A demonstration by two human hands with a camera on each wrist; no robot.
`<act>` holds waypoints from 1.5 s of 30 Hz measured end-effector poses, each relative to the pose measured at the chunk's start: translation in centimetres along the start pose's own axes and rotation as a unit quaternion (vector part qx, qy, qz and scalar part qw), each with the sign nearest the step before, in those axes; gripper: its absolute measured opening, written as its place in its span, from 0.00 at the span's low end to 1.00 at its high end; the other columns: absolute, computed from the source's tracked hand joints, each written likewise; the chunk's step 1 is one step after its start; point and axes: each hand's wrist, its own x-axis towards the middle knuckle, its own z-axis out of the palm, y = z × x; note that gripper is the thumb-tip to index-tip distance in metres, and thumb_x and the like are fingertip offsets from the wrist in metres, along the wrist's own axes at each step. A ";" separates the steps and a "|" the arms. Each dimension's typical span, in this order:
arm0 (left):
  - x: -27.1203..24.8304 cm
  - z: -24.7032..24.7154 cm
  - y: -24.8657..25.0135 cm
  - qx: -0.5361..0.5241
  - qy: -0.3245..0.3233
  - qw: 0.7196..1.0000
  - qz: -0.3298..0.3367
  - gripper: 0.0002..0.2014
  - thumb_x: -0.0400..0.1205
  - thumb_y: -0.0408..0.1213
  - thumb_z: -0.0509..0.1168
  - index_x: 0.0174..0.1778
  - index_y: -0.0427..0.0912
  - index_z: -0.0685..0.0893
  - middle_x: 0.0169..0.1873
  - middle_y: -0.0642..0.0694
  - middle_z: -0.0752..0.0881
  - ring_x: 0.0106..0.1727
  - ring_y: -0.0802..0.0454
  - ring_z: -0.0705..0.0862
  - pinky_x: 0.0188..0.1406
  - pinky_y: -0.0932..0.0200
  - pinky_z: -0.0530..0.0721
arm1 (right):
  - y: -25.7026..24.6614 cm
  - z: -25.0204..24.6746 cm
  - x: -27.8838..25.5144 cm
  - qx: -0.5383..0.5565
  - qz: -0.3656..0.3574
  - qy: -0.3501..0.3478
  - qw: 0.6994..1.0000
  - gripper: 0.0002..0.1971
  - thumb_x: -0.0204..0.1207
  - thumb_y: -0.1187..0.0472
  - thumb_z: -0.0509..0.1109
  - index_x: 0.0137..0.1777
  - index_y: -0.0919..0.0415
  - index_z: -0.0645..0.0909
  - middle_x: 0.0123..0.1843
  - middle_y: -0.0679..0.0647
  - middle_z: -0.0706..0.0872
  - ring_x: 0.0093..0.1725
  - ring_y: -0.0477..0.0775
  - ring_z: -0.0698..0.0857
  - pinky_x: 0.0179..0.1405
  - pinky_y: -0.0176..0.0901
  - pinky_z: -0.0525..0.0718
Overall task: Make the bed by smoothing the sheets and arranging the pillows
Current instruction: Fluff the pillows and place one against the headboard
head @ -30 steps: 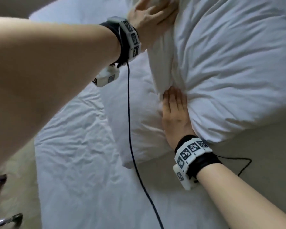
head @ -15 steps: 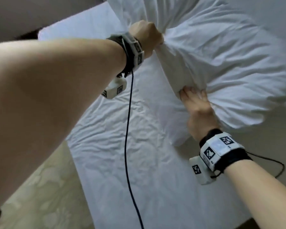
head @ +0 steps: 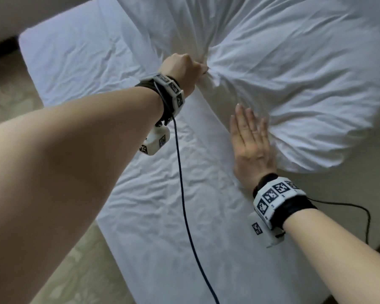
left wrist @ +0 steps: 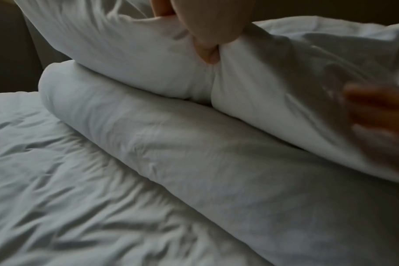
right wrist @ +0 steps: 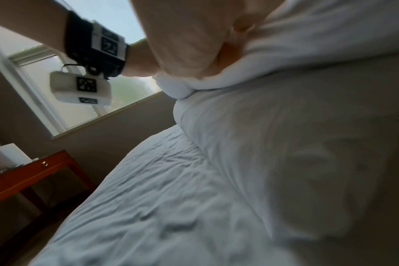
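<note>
A plump white pillow point(head: 294, 88) lies on top of a second, flatter white pillow point(head: 215, 119) at the head of the bed. My left hand point(head: 184, 69) grips the upper pillow's near edge in a fist, bunching the fabric; the left wrist view shows the fingers point(left wrist: 207, 52) dug into the upper pillow point(left wrist: 130, 54) above the lower pillow point(left wrist: 194, 144). My right hand point(head: 250, 137) lies flat with straight fingers on the lower pillow, its side against the upper pillow's near edge. The wrinkled white sheet point(head: 162, 194) covers the mattress.
Beige patterned floor point(head: 79, 270) borders the bed's left edge. Black cables point(head: 184, 216) hang from both wrist units over the sheet. In the right wrist view a red-brown side table point(right wrist: 34, 176) stands under a window point(right wrist: 80, 100) beyond the bed.
My right hand has let go of the pillow edge and flattened out. My left hand went from flat a second ago to a fist and still grips the upper pillow. The head view has pulled back.
</note>
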 end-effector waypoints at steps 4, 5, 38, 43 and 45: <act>1.3 0.8 -1.0 -0.029 0.032 0.997 0.061 0.18 0.80 0.28 0.57 0.62 0.48 0.81 0.55 0.43 0.88 0.50 0.32 0.87 0.48 0.43 0.86 | -2.0 0.0 6.2 -0.109 0.126 -0.058 0.984 0.49 0.72 0.62 0.71 0.86 0.62 0.44 0.86 0.67 0.44 0.85 0.67 0.45 0.78 0.78 0.44; 1.5 1.3 -1.4 -0.040 0.037 0.996 0.075 0.19 0.80 0.29 0.56 0.64 0.48 0.80 0.57 0.45 0.88 0.52 0.33 0.87 0.48 0.43 0.86 | -2.2 0.6 7.7 -0.122 0.155 -0.070 0.978 0.50 0.72 0.58 0.73 0.86 0.62 0.43 0.86 0.68 0.44 0.85 0.69 0.45 0.76 0.81 0.46; 11.7 7.1 -13.1 -0.028 0.198 0.927 0.318 0.23 0.86 0.33 0.47 0.74 0.35 0.77 0.71 0.40 0.81 0.71 0.43 0.80 0.74 0.43 0.74 | 0.5 5.2 12.4 -0.155 0.252 -0.050 0.954 0.31 0.87 0.60 0.50 0.87 0.50 0.44 0.86 0.69 0.47 0.84 0.76 0.47 0.83 0.67 0.45; 12.1 7.7 -13.3 -0.090 0.122 0.926 0.346 0.31 0.76 0.34 0.43 0.68 0.31 0.82 0.63 0.34 0.86 0.61 0.35 0.86 0.63 0.37 0.83 | -0.6 5.2 14.0 -0.105 0.285 -0.150 0.941 0.32 0.78 0.60 0.43 0.83 0.64 0.61 0.80 0.74 0.64 0.80 0.76 0.61 0.81 0.67 0.56; 12.5 6.0 -13.4 -0.069 0.104 0.934 0.336 0.31 0.77 0.37 0.40 0.68 0.34 0.81 0.61 0.37 0.87 0.58 0.33 0.86 0.54 0.37 0.86 | -1.3 2.8 15.3 -0.086 0.325 -0.184 0.924 0.30 0.76 0.62 0.47 0.79 0.68 0.68 0.73 0.73 0.74 0.72 0.75 0.73 0.72 0.64 0.69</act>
